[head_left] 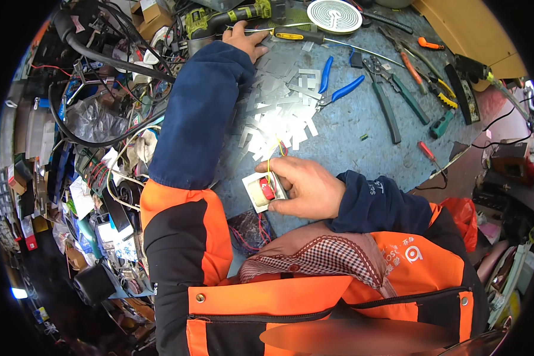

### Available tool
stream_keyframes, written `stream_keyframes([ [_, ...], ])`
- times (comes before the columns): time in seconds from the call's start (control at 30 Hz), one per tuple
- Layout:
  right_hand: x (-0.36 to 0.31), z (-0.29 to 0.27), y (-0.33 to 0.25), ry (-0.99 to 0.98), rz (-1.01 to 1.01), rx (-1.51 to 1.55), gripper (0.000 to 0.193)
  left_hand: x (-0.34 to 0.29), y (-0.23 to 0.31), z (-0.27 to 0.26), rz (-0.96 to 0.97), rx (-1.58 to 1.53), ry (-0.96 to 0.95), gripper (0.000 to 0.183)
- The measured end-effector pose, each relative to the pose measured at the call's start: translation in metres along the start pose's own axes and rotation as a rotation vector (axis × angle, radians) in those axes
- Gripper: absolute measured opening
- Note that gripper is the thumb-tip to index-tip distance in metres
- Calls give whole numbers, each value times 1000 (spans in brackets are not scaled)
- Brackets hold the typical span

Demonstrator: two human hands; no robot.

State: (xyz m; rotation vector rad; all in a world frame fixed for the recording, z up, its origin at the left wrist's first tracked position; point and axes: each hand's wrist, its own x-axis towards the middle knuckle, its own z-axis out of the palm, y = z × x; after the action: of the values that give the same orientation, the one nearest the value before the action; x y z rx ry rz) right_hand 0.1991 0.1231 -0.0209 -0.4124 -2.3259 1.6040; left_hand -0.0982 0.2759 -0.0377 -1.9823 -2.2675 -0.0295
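My right hand holds a small white square part with a red piece against the blue bench top, close to my chest; yellow and red wires run up from it. Just beyond lies a heap of thin silvery metal strips. My left arm in a dark blue sleeve stretches across to the far edge of the bench, where my left hand rests by a yellow-handled screwdriver and a yellow-green power drill. Whether the left hand grips anything I cannot tell.
Blue-handled pliers, green-handled pliers, an orange-handled cutter and a small red screwdriver lie on the bench. A white round coil disc sits at the back. Cables, boxes and parts crowd the left side.
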Motion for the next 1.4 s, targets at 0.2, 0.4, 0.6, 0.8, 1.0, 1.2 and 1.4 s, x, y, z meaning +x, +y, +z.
stream_keyframes([
  [0.2, -1, 0, 0, 13, -14, -8, 66, -31, -3, -30, 77, 38, -26, 42],
  [0.4, -1, 7, 6, 46, -53, 51, 65, -116, -7, -48, 220, 166, -122, 19],
  [0.6, 0, -1, -7, -25, 52, 59, 67, -121, -41, -23, 351, -235, 91, 42],
  [0.8, 0, -3, -10, -46, 82, 85, 62, -94, -44, -39, 195, -327, -202, 49],
  [1.0, 0, 1, -6, -64, 166, 176, 62, -115, -35, -44, 148, -219, -149, 18],
  [1.2, 1, 4, -3, -86, 177, 303, 59, -146, -37, -56, 76, -105, -95, 28],
  [1.4, 1, -1, -11, -93, 205, 257, 61, -179, -62, -69, -37, -151, 214, 43],
])
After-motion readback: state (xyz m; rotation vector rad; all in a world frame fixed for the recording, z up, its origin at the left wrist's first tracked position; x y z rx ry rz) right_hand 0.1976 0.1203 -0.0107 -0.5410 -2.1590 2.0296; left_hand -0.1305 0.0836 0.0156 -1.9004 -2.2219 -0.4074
